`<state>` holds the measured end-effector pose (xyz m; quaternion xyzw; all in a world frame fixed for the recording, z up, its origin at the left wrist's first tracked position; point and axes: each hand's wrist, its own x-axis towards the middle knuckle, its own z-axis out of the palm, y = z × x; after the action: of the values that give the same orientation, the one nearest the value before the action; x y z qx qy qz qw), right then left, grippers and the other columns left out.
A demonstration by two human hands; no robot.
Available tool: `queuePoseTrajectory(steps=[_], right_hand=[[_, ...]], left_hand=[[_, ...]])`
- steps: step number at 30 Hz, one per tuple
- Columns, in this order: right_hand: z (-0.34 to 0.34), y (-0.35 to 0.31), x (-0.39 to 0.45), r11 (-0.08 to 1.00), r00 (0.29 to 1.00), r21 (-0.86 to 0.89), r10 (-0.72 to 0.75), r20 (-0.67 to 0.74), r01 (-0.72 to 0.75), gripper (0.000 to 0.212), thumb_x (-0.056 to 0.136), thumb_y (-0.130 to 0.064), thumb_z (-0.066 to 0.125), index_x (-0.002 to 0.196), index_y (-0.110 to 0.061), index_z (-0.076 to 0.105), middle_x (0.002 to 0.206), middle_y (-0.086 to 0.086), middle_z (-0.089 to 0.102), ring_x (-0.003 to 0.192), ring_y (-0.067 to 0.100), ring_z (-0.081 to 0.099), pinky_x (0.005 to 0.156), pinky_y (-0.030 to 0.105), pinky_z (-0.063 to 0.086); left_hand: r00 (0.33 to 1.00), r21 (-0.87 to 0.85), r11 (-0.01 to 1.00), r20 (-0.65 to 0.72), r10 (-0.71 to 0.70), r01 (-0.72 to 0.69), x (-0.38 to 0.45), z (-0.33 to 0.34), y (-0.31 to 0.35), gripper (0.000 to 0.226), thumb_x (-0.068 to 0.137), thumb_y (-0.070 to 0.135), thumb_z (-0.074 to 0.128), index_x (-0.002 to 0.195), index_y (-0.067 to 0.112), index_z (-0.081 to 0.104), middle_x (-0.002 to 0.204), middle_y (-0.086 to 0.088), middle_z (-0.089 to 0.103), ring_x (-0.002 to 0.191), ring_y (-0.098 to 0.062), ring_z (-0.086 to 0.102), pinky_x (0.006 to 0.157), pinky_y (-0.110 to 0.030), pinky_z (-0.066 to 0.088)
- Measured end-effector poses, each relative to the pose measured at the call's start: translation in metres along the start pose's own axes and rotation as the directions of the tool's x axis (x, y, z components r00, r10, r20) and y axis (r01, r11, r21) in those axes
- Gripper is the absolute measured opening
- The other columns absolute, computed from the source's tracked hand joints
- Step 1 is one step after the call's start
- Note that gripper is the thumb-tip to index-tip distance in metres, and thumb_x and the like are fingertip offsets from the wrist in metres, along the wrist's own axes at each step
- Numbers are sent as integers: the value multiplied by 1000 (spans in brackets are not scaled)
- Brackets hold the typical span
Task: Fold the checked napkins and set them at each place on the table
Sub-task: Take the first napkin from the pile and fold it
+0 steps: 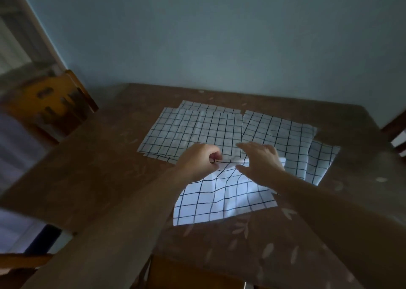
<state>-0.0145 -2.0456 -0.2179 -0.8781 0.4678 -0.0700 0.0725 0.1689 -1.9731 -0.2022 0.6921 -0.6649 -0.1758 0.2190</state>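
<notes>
Several white napkins with a dark check lie on the brown table [92,170]. A flat stack [193,130] sits at the middle, and more napkins [285,135] overlap to its right. The nearest napkin [219,198] is rumpled and partly lifted toward me. My left hand [201,160] pinches the far edge of this napkin with closed fingers. My right hand [260,160] hovers beside it over the same edge, fingers spread and curved; whether it touches the cloth I cannot tell.
A wooden chair [50,104] stands at the table's left side. Another chair's edge [395,130] shows at the far right. A chair back [193,275] is right below me. The table's far edge meets a pale blue wall [219,36].
</notes>
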Motion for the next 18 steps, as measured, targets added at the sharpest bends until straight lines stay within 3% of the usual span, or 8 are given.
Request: queuePoseTrajectory(steps=[3, 6, 7, 9, 10, 12, 15, 18], right_hand=[[-27, -10, -9, 997, 994, 26, -72, 77, 70, 30, 92, -42, 58, 118, -28, 64, 120, -8, 68, 104, 12, 64, 103, 39, 43], [-59, -11, -23, 986, 987, 133, -119, 106, 104, 20, 92, -32, 62, 105, -19, 71, 110, -1, 72, 92, 12, 66, 87, 33, 53], [-71, -8, -28, 984, 985, 135, -132, 114, 116, 20, 91, -30, 64, 104, -17, 71, 109, 0, 72, 91, 11, 66, 87, 31, 53], [-94, 2, -39, 986, 986, 119, -133, 103, 121, 19, 89, -31, 66, 101, -16, 72, 108, 1, 72, 90, 10, 65, 87, 31, 52], [-106, 7, -44, 988, 988, 108, -123, 97, 112, 20, 89, -32, 66, 100, -17, 73, 108, 1, 73, 90, 10, 65, 88, 32, 53], [-127, 14, -58, 991, 989, 72, -119, 87, 113, 26, 89, -34, 66, 106, -16, 71, 112, 2, 71, 95, 13, 65, 90, 33, 52], [-152, 16, -78, 986, 988, 111, -135, 79, 126, 44, 85, -40, 69, 121, -14, 65, 116, -1, 66, 101, 14, 62, 89, 26, 46], [-173, 9, -91, 951, 987, 266, -163, -8, 159, 23, 83, -45, 69, 94, -26, 71, 81, -16, 64, 71, -1, 58, 70, 17, 41]], left_hand=[[1000, 5, 1000, -1, -5, 5, -17, -30, 17, 23, 80, 23, 72, 102, 29, 68, 102, 7, 68, 97, -10, 63, 77, -27, 49], [995, 33, 998, 78, -64, 61, -34, -61, 30, 44, 80, 38, 74, 122, 28, 63, 125, 3, 63, 109, -13, 61, 81, -29, 47], [993, 58, 996, 87, -79, 74, -39, -72, 34, 45, 81, 41, 73, 122, 25, 64, 125, 3, 64, 106, -13, 62, 78, -27, 46], [994, 24, 996, 60, -87, 85, -48, -90, 44, 32, 81, 43, 73, 102, 19, 73, 97, 4, 71, 78, -8, 63, 63, -22, 40], [995, -42, 995, 37, -89, 90, -51, -97, 51, 29, 82, 42, 74, 90, 14, 73, 79, 4, 67, 62, -7, 56, 56, -21, 35], [994, -180, 978, -5, -112, 110, -57, -106, 68, 33, 81, 38, 75, 83, 6, 69, 66, 0, 55, 49, -8, 44, 50, -21, 32], [996, -265, 962, -44, -82, 67, -58, -109, 100, 42, 79, 39, 78, 92, 0, 69, 70, -3, 57, 57, -12, 48, 58, -24, 36], [997, -328, 945, -73, -27, 2, -56, -109, 132, 24, 79, 37, 78, 90, 15, 76, 87, 7, 72, 79, -9, 63, 73, -26, 45]])
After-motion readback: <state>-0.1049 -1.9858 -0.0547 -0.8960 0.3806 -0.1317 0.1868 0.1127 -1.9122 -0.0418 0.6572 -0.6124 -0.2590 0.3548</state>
